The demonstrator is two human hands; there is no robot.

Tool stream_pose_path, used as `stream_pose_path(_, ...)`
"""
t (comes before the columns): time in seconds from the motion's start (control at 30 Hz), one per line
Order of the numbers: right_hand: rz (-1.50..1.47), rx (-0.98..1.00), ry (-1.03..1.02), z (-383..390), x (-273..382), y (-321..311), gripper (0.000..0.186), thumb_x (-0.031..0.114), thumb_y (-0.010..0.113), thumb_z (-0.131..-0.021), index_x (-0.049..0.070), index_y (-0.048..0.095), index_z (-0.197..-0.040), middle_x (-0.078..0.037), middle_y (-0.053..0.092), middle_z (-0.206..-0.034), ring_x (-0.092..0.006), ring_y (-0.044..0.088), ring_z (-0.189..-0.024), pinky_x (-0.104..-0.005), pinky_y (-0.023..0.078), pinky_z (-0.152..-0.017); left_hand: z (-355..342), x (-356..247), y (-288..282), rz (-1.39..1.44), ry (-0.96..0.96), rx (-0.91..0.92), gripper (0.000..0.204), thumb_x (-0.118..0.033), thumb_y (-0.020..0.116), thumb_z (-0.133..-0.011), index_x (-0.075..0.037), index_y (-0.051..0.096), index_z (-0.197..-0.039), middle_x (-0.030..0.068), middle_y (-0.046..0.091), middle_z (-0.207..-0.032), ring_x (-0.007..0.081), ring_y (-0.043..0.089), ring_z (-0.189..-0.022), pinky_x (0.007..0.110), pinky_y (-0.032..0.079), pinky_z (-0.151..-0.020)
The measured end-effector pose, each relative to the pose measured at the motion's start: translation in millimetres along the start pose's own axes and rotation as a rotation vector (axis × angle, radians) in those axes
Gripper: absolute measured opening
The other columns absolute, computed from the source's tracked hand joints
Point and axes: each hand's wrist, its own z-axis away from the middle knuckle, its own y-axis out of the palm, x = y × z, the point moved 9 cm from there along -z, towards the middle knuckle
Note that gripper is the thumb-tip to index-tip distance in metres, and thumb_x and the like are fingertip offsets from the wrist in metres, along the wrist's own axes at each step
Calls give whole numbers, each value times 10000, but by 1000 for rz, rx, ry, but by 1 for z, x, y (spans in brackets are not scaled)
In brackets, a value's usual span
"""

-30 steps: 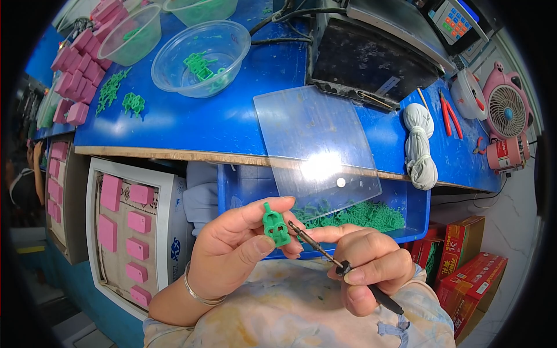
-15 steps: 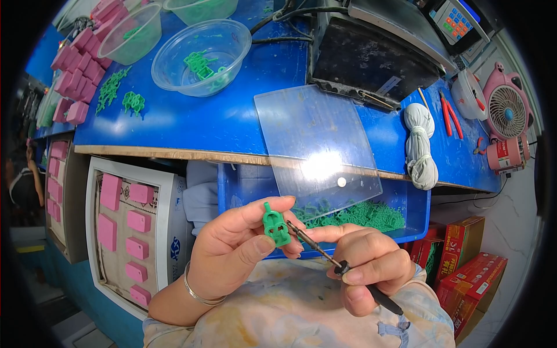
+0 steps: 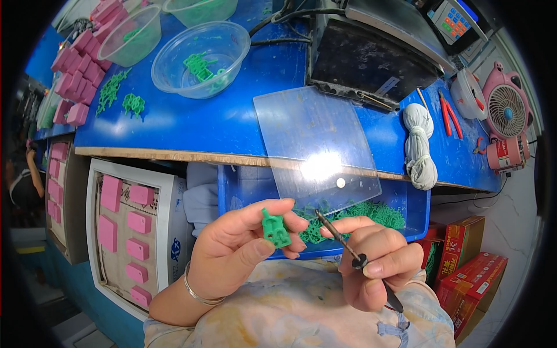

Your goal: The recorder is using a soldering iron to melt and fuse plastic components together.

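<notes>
Between the fingertips and thumb of my left hand (image 3: 235, 246) is a small green wax-like piece (image 3: 275, 229) with holes and a thin stem pointing up. My right hand (image 3: 380, 261) grips a soldering iron (image 3: 342, 240) with a slim metal shaft and a black handle. Its tip points up and left, apart from the green piece. Below both hands' far side, a blue tray (image 3: 420, 214) holds a heap of green lattice pieces (image 3: 377, 216). A clear sheet (image 3: 316, 130) lies from the table over the tray.
On the blue table (image 3: 191, 124) stand clear bowls (image 3: 168, 81) with green pieces. Pink blocks (image 3: 81, 72) are stacked at far left; more lie in a framed box (image 3: 165, 232). A black machine (image 3: 371, 61), white cord bundle (image 3: 419, 145), red pliers (image 3: 449, 113) and pink fan (image 3: 506, 104) are to the right.
My right hand has drawn the soldering iron's tip away from the green piece, to the right and slightly up. In my left hand the green piece has turned a little.
</notes>
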Motion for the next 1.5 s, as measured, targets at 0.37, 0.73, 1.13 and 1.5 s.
stream_pose_path(0.37, -151, -176, 138, 7, -17, -7, 175, 67, 506, -798, 28, 473, -965, -93, 516, -708, -149, 531, -579, -502, 441, -825, -3, -11, 15, -67, 97, 224, 354, -3, 519, -832, 50, 458, -1176, 188, 363, -1262, 225, 575, -892, 298, 472, -726)
stream_pose_path(0.73, 26, -6, -30, -3, 7, -2, 165, 61, 519, -780, 21, 488, -937, -102, 512, -727, -184, 499, -528, -458, 495, -709, -2, 1, -1, 134, -6, 20, 415, -121, 592, -823, 50, 452, -1174, 170, 494, -1076, 248, 579, -789, 323, 492, -633)
stream_pose_path(1.13, -11, -4, -76, -5, 7, 7, 124, 37, 462, -782, 2, 488, -899, -100, 472, -714, -184, 452, -500, -545, 490, -747, -3, 2, 1, 152, -23, 28, 450, -137, 592, -824, 57, 425, -1194, 170, 521, -1044, 256, 573, -876, 343, 530, -671)
stream_pose_path(1.5, -81, 19, -25, -3, -2, 10, 108, 35, 451, -782, 1, 498, -874, -98, 442, -718, -190, 432, -519, -570, 467, -783, -3, 0, 1, 165, -4, 74, 430, -98, 566, -837, 62, 423, -1210, 126, 517, -1069, 196, 565, -874, 322, 467, -742)
